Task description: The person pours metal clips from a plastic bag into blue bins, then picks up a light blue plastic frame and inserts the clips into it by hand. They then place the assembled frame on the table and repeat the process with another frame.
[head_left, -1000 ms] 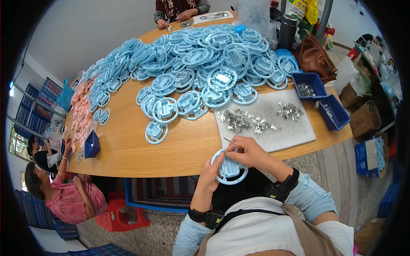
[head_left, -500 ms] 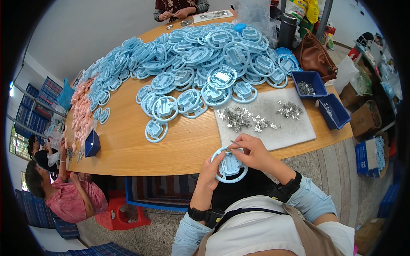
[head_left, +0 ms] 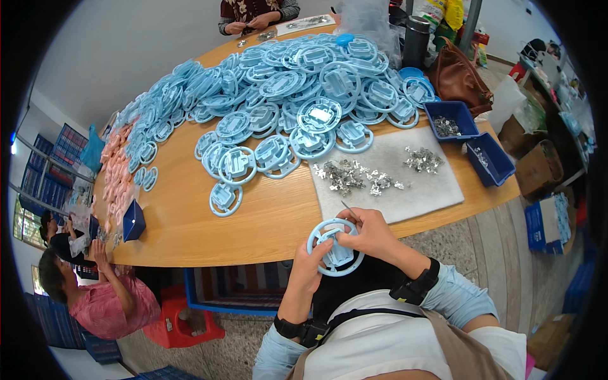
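Observation:
A round light-blue plastic part (head_left: 340,256), like a toy steering wheel, is held just off the table's near edge. My left hand (head_left: 306,268) is closed on its left rim, the thumb pressing inside the ring. At the upper right, my right hand (head_left: 370,233) has its thumb on the part's raised centre. A thin grey metal tool (head_left: 346,206) pokes up from the right fingers; its lower end is hidden, so its kind is unclear. Beyond my hands, small silvery metal pieces (head_left: 344,175) lie heaped on a white foam-like mat (head_left: 405,199).
A large pile of light-blue wheel parts (head_left: 266,82) covers the far table. Pink pieces (head_left: 116,174) lie left. Dark blue bins (head_left: 491,166) with metal pieces, a brown bag (head_left: 460,76) and a black flask (head_left: 415,43) stand right. Co-workers sit left and across.
My right hand has shifted down, its thumb now on the part's centre, and my left thumb has moved inward. The view has shifted slightly. The co-worker at left has brought both hands together.

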Available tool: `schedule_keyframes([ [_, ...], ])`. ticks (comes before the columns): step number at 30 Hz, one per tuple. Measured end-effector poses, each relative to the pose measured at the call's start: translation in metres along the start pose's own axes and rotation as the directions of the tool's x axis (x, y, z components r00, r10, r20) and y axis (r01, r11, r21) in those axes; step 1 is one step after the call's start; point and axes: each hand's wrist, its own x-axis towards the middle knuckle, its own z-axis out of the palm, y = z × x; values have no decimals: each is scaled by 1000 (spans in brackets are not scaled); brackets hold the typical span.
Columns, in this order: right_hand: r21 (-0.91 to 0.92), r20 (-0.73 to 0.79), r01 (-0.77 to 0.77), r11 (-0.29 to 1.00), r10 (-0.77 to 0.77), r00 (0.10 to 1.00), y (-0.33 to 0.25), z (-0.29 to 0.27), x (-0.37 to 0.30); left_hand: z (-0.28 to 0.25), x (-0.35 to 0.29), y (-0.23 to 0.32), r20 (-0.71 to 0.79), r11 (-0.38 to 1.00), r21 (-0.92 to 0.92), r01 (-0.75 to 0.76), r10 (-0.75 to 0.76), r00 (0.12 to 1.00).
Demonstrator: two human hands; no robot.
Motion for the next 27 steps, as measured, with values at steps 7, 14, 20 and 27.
schedule_keyframes([
  [7,-230,54,184,956,-176,983,-19,-7,-9,-29,0,9,230,983,116,144,-168,959],
  [14,-254,299,364,896,-285,910,-13,-10,-13,-16,5,23,406,873,435,220,-408,818],
  [20,-548,-185,145,824,-288,939,12,-88,50,-9,8,15,135,984,2,179,-178,975],
  [27,-811,-92,91,578,-279,956,16,-77,62,1,8,-7,30,983,-182,24,-19,999],
])
